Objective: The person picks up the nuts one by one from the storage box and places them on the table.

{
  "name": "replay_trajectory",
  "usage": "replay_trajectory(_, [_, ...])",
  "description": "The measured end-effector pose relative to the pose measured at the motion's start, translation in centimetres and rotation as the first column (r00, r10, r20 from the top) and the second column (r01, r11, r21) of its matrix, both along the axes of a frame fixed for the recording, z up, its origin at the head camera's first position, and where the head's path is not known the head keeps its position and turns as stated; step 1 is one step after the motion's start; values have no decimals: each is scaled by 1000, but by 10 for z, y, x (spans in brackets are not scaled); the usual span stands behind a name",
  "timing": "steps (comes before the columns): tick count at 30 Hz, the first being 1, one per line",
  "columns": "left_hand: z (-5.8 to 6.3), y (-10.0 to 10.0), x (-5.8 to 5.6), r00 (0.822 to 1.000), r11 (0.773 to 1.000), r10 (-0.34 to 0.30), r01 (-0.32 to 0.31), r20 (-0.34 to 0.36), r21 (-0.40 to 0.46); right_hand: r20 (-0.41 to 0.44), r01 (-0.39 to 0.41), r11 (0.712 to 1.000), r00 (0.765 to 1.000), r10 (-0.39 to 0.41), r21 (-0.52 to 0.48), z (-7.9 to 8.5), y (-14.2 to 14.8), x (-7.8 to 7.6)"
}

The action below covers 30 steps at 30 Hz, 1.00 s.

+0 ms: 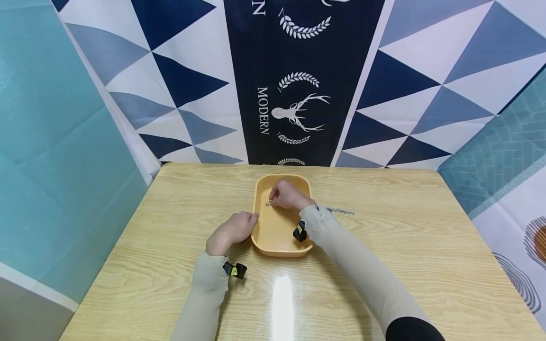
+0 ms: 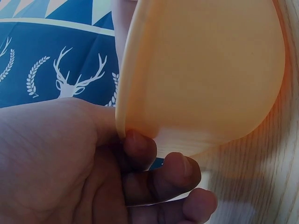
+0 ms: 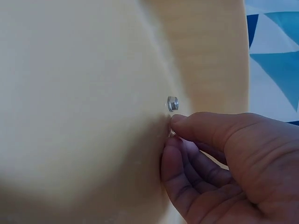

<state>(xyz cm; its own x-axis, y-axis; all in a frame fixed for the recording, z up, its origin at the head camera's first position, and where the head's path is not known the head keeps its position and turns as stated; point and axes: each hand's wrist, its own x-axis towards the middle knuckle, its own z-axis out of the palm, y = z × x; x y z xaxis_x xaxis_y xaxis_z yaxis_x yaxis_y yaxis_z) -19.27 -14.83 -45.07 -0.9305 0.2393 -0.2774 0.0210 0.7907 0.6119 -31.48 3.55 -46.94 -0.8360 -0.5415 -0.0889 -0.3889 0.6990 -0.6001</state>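
A yellow-orange plastic tray (image 1: 282,251) stands on the table. My left hand (image 1: 233,230) grips its left rim, the thumb over the edge and the fingers against the outer wall (image 2: 210,70). Inside the tray is my right hand (image 1: 287,195), low over the floor near the far left. In the right wrist view its thumb and forefinger (image 3: 174,156) pinch a small shiny piece (image 3: 172,134), mostly hidden by the fingertips. Just beyond them a small silvery flanged nut (image 3: 173,103) lies on the tray floor.
To the right of the tray, partly behind my right sleeve, a row of several small silvery pieces (image 1: 343,211) lies on the wood-grain table (image 1: 405,237). A patterned cloth (image 1: 294,71) hangs behind the table's far edge.
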Motion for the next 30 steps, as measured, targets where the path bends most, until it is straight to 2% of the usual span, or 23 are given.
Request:
replay_trajectory(16, [-1, 0, -1, 1000, 1000, -4, 4, -9, -13, 9, 33, 999, 999, -33, 22, -3, -1, -1])
replay_trajectory(30, [0, -3, -1, 1000, 1000, -5, 5, 14, 13, -12, 9, 999, 1000, -8, 40, 0, 0, 0])
